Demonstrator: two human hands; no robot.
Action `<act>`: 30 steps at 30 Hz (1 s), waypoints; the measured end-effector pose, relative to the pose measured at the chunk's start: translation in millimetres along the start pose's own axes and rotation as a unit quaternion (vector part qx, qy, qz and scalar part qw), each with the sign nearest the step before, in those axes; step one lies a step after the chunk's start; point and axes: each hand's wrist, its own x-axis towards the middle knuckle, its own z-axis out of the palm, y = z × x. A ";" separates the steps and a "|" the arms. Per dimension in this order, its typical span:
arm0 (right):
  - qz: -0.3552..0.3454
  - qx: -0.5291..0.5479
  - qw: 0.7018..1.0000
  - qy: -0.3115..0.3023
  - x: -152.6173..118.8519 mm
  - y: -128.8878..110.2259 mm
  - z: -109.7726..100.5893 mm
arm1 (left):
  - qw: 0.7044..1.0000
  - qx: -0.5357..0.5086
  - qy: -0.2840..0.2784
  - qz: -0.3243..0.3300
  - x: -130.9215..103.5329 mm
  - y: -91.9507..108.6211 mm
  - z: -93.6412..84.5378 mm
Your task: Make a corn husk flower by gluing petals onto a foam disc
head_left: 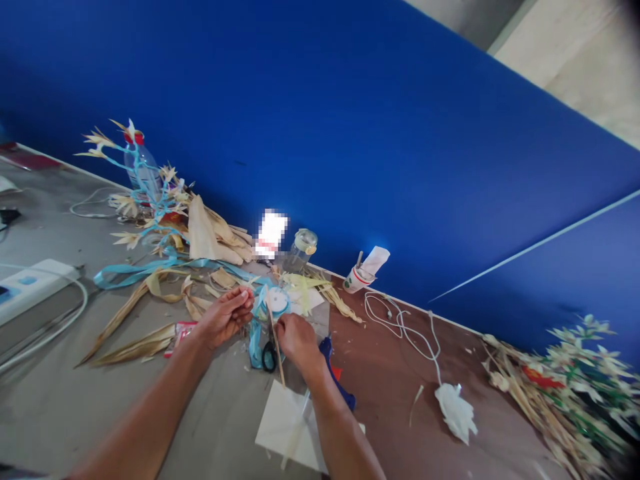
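My left hand (pixel 227 319) is closed in a pinch over the table, and whatever lies between its fingertips is too small to make out. Just to its right, my right hand (pixel 297 341) is closed with its fingers curled at a thin pale husk strip (pixel 279 350), which runs upright past them. Between the hands lie a white spool with a blue edge (pixel 277 301), light blue ribbon (pixel 255 345) and black-handled scissors (pixel 269 357). Under my right forearm are a white sheet (pixel 285 427) and a dark blue tool (pixel 340 380), partly covered.
Dried corn husks (pixel 135 345) and blue-stemmed husk flowers (pixel 160 200) spread at the left, near a white power strip (pixel 37 287). A clear jar (pixel 303 250), a paper cup (pixel 355 280) and a white cable (pixel 400 327) line the blue partition (pixel 325 133). More flowers (pixel 595 367) stand right.
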 end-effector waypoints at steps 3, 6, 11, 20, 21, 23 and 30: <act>0.002 0.017 1.000 -0.015 -2.8 -3.3 7.0 | 1.000 0.001 0.001 -0.009 0.3 -1.3 -0.4; -0.011 0.031 0.999 -0.034 -5.6 -8.7 9.5 | 1.000 -0.001 0.001 -0.009 -0.3 -1.2 0.5; -0.047 0.061 0.996 -0.052 -1.5 -6.7 3.9 | 1.000 0.003 0.001 -0.007 -2.2 1.3 3.7; -0.041 -0.014 0.999 0.013 10.3 -0.3 19.9 | 1.000 0.008 0.007 -0.019 -0.8 -1.4 1.9; -0.040 -0.012 0.999 0.016 9.9 -0.8 21.5 | 1.000 0.009 0.006 -0.019 -0.7 -1.8 1.6; -0.031 0.033 0.999 0.024 9.8 0.2 21.6 | 1.000 0.013 0.007 -0.020 -0.5 -2.3 1.9; -0.025 0.268 0.962 0.052 11.7 18.6 -5.0 | 0.996 0.076 0.036 -0.013 -1.5 -7.5 11.8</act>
